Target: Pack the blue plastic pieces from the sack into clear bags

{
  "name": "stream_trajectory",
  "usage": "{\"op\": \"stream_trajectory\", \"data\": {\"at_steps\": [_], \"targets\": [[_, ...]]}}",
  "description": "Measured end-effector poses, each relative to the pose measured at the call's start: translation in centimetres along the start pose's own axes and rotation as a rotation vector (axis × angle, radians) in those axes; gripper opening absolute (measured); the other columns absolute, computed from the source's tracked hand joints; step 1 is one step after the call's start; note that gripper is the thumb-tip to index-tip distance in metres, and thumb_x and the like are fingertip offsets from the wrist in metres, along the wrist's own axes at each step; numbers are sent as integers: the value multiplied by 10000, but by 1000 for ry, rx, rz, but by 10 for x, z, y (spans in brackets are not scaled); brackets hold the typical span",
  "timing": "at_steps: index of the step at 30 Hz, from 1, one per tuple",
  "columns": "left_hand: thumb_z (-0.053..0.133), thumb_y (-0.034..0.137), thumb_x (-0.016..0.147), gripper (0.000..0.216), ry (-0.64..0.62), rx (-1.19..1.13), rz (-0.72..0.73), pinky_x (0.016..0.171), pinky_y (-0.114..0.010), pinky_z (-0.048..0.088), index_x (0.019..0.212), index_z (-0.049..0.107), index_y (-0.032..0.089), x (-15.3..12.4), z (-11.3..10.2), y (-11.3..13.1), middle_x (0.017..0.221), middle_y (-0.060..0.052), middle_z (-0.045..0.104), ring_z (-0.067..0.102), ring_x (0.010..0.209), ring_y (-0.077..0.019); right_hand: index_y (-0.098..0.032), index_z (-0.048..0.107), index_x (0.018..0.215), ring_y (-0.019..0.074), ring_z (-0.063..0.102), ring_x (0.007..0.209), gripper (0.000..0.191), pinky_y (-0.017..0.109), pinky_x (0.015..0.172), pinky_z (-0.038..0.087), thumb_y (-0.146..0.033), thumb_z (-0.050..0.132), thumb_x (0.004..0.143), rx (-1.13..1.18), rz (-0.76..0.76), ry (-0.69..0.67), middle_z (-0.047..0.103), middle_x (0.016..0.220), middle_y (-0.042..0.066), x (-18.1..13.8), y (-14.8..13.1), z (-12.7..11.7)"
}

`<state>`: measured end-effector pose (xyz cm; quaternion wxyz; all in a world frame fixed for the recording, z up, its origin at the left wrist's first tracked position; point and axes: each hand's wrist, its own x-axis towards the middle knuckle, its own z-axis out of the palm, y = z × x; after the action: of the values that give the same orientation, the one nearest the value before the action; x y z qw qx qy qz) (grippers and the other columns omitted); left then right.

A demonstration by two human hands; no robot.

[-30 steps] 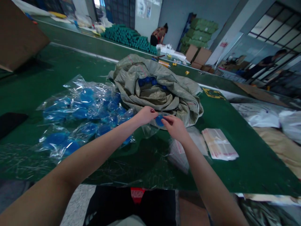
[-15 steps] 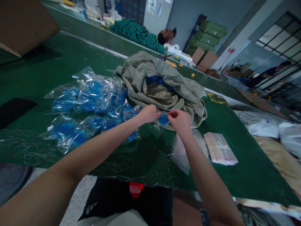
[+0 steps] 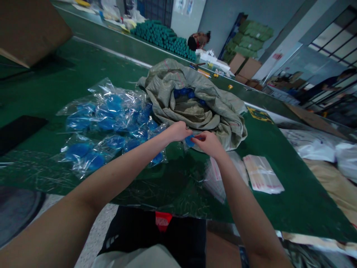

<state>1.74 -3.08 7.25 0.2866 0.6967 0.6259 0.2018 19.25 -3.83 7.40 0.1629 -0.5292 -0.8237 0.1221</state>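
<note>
Between my hands hangs a small clear plastic bag (image 3: 189, 141) with a round blue thing inside. My left hand (image 3: 180, 131) pinches the bag's edge from the left, fingers closed. On the other side my right hand (image 3: 208, 142) has its thumb and forefinger pressed together at the bag's edge. Just behind stands a grey-green woven sack (image 3: 164, 80), its mouth rolled down around several dark blue balls (image 3: 187, 93). To the left lies a pile of filled clear bags (image 3: 111, 108) with blue round things in them.
A stack of flat clear bags (image 3: 263, 174) and loose plastic bags (image 3: 214, 182) lie right of my right forearm. A dark flat object (image 3: 21, 130) and a cardboard box (image 3: 30, 29) are at the left. Green rolls (image 3: 161, 37) and a person (image 3: 198, 40) are farther back.
My right hand has moved slightly left, closer to my left hand, along the bag's edge. Less of the blue thing shows between them. The view has shifted slightly.
</note>
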Motion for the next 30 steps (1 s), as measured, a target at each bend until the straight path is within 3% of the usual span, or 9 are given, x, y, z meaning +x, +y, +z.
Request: {"op": "stream_trajectory", "data": {"at_steps": [5,9,13,22,30], "targets": [[501,346,819,298,37,23,58,531,-266,329,653,656,154,5,7,-3,530,-23,539,498,530,-146,-129,781,917,219,675,836,275,302,759,489,-372,691,827,-55,19,-30,735,945,120,1,7,2],[495,497,843,436,96,90,48,584,-271,378,637,670,155,-2,15,-6,584,-57,596,548,591,-173,-125,781,912,215,674,835,265,297,769,484,-362,702,823,-71,29,-43,732,946,118,2,14,8],[546,598,802,497,23,95,30,599,-274,410,583,658,166,-12,23,-9,557,-69,598,589,616,-197,-135,782,895,210,677,833,254,287,768,485,-362,685,835,-79,34,-37,735,915,114,2,20,14],[542,508,836,440,-24,-21,-2,623,-269,445,585,656,166,-7,30,-12,527,-52,605,608,592,-179,-143,779,903,210,679,822,261,290,760,495,-379,705,820,-100,27,-40,734,910,106,2,21,15],[571,361,763,286,-17,-11,-75,615,-263,439,573,666,169,-7,34,-16,554,-64,625,618,610,-185,-132,767,919,230,684,879,257,318,818,508,-365,705,829,-116,50,-16,735,960,125,4,18,18]]}}
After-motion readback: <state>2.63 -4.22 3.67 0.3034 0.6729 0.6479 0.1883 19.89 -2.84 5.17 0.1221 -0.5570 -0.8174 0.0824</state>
